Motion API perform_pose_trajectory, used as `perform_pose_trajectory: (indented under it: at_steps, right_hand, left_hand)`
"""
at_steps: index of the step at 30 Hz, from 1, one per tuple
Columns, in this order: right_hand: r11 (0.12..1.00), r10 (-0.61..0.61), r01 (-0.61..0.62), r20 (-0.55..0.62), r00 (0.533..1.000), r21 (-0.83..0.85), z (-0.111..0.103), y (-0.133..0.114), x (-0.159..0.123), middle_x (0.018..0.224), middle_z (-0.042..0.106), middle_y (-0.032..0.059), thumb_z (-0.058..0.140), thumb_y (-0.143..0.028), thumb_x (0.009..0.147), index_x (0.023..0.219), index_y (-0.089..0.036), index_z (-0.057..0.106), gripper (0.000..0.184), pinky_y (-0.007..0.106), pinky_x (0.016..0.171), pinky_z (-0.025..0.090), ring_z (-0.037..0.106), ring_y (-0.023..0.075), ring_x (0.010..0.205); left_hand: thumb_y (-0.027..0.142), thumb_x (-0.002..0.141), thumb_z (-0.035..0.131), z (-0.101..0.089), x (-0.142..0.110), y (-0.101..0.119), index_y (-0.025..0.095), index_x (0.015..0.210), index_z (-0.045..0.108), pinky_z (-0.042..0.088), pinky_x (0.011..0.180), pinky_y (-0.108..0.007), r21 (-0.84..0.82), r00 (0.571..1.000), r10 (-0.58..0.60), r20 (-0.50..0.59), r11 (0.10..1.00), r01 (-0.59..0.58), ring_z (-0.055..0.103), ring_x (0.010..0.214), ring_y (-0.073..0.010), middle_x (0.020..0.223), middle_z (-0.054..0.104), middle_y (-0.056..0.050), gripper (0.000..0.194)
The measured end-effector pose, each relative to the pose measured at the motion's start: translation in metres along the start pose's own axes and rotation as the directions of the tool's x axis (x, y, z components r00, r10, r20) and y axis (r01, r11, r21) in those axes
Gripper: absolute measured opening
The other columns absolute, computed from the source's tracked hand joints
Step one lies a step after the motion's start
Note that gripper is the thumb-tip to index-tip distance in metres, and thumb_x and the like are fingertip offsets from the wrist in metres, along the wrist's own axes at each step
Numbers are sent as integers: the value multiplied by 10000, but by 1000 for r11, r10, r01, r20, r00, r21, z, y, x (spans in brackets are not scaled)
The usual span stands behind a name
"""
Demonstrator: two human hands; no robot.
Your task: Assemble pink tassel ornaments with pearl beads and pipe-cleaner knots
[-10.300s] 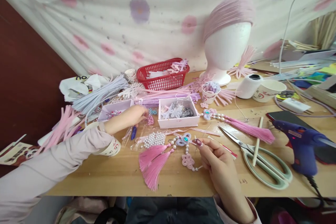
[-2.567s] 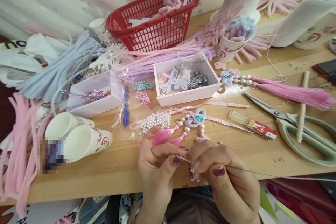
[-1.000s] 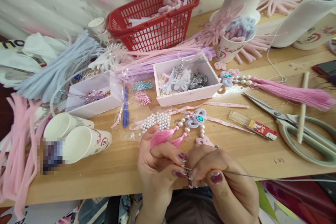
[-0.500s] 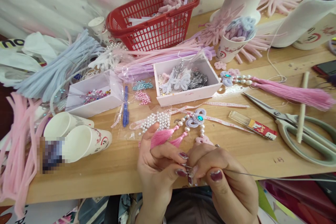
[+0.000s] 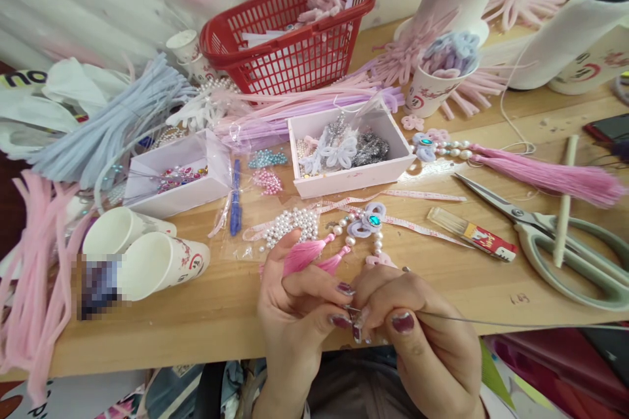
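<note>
Strand [image 5: 491,323]: thin, grey, near-straight, runs along the near side of scissors [image 5: 519,213]. Right hand [image 5: 425,334] pinches it; left hand [image 5: 295,321] too, farther left of scissors.

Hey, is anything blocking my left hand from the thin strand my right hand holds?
Nothing visible: the left hand and right hand nearly meet at the fingertips, the thin strand trailing off rightward. The pink tassels lie beyond the left hand, not between.
</note>
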State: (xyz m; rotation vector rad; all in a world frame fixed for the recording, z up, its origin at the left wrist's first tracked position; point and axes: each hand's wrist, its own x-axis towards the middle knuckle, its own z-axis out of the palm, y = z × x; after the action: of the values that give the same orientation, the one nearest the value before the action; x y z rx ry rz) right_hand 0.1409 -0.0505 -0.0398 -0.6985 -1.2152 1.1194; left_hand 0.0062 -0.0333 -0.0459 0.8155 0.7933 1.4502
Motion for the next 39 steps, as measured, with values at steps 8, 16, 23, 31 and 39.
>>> perform_pose_trajectory:
  at_steps: [8,16,23,31,39]
  right_hand:
    - [1000,-5,5,-19,1000,-19,1,-1,1,783,601,10,431,-257,1093,1035,-242,673,249,273,671,474,583,144,728]
    - [997,21,-27,-81,996,-66,2,2,-3,800,603,-8,437,-240,1095,1113,-261,666,231,274,707,480,561,133,717]
    - [981,59,-94,-201,978,-169,4,7,-5,863,598,-20,515,-206,1063,1055,-262,621,121,253,719,475,582,120,771]
    - [982,41,-71,-173,984,-173,2,5,-2,856,597,-19,503,-193,1065,1023,-246,612,128,263,724,467,576,122,774]
    - [983,61,-87,-164,985,-159,2,6,-2,876,608,-19,505,-181,1065,1043,-250,613,131,265,718,456,572,121,781]
  left_hand:
    - [230,722,941,5,-4,3,319,1273,705,611,662,-119,-28,998,-54,-35,998,53,767,649,-84,731,822,67,606]
    - [261,775,906,16,-4,7,328,1235,724,635,708,-184,-11,990,-86,-110,996,85,770,644,-103,760,828,52,499]
    - [220,708,952,27,-8,11,315,1223,731,606,793,-134,-30,969,-110,-222,994,106,754,684,-60,736,800,83,568]
    - [232,699,955,26,-7,10,314,1208,732,622,767,-165,-2,962,-98,-257,995,101,792,759,-117,708,778,74,562]
    - [226,715,946,27,-7,12,324,1186,733,616,838,-178,-16,961,-130,-243,991,130,780,726,-90,717,791,91,525]
